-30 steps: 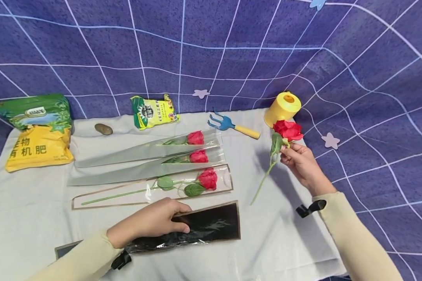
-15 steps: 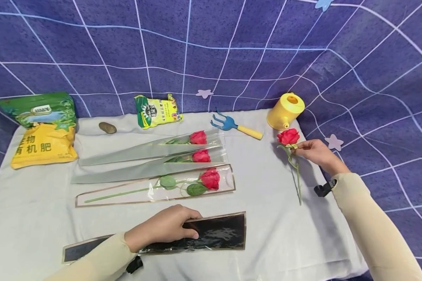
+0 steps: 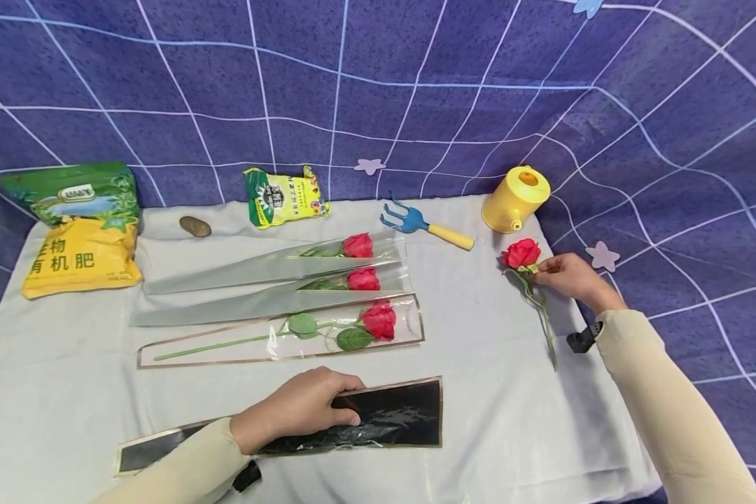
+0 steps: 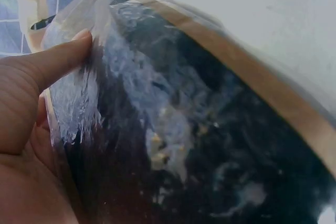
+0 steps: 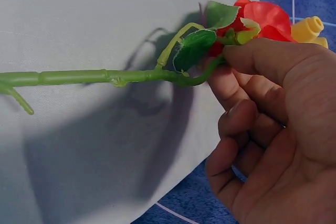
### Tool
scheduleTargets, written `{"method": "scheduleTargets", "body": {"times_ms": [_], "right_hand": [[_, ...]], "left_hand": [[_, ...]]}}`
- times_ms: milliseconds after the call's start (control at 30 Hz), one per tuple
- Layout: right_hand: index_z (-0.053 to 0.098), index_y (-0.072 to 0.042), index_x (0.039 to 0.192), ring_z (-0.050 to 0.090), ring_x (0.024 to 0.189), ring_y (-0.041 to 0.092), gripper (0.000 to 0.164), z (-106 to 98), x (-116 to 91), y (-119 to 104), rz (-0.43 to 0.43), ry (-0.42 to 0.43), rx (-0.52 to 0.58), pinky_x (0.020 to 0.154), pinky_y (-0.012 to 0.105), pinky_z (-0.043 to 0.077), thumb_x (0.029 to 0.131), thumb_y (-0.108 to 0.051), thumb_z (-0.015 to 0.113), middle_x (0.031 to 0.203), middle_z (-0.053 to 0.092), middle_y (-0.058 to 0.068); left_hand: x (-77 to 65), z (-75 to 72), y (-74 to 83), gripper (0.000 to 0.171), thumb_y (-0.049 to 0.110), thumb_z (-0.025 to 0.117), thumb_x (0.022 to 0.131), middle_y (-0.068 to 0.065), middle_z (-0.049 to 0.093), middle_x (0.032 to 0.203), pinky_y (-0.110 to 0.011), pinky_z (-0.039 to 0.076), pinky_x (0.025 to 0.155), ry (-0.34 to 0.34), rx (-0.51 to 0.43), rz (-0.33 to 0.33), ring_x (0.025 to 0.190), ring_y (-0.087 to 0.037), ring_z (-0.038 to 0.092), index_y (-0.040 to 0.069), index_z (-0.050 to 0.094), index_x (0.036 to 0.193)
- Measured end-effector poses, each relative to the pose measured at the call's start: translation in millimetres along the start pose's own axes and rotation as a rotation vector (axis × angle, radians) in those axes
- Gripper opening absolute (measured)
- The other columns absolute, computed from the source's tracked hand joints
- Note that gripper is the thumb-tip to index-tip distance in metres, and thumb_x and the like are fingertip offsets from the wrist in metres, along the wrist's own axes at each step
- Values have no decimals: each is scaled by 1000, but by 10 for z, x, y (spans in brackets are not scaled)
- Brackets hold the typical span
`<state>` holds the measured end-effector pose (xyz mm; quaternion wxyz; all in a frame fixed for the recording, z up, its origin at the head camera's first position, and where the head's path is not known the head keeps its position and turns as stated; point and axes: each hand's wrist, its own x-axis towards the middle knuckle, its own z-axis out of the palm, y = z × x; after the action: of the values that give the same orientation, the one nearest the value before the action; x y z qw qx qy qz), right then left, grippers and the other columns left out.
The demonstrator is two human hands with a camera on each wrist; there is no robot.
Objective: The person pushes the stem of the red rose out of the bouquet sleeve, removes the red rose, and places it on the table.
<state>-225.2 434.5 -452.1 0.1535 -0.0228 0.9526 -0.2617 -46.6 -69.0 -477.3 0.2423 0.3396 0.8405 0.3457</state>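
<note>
Near the table's right edge, my right hand pinches a red artificial rose just below its bloom. Its green stem hangs toward the front in the head view; leaves show close to the fingers in the right wrist view. At the front, my left hand grips a long black flower sleeve with a gold-brown border by its upper edge. The thumb lies over the clear film in the left wrist view, and the other fingers are mostly hidden behind the sleeve.
Three wrapped roses lie in a row behind the left hand. Along the back are a green-yellow fertilizer bag, a brown stone, a small packet, a blue hand fork with yellow handle and a yellow watering can.
My right hand has moved right with the rose, whose stem has swung from pointing front-left to front-right. My left hand and the sleeve have shifted slightly right in view.
</note>
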Motion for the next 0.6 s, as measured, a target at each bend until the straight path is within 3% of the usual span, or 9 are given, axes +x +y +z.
{"method": "scheduleTargets", "body": {"times_ms": [133,267,400,600], "right_hand": [[69,-1,96,53,73,15,23,24,-2,-7,-14,1,-9,64,24,42,85,-21,69,83,66,5],[69,0,98,53,74,13,23,58,-9,-11,-19,14,-17,65,23,42,85,-19,68,86,67,6],[69,0,97,53,73,12,24,95,-8,-21,-8,28,-6,65,23,42,85,-21,69,87,67,6],[69,-1,98,54,76,13,27,141,11,-69,-1,29,-4,67,24,42,84,-24,70,87,67,4]], "left_hand": [[8,38,6,25,40,73,80,21,62,89,-32,46,59,57,144,-22,79,-3,58,31,66,103],[-10,87,26,24,46,72,79,19,61,81,-31,40,47,122,319,-36,66,-5,56,30,65,95],[-42,120,47,26,47,72,77,16,55,74,-28,34,42,205,455,-5,56,-5,51,26,63,89],[-38,145,35,35,50,75,73,10,51,75,-30,40,45,313,565,53,65,-12,53,22,66,91]]}}
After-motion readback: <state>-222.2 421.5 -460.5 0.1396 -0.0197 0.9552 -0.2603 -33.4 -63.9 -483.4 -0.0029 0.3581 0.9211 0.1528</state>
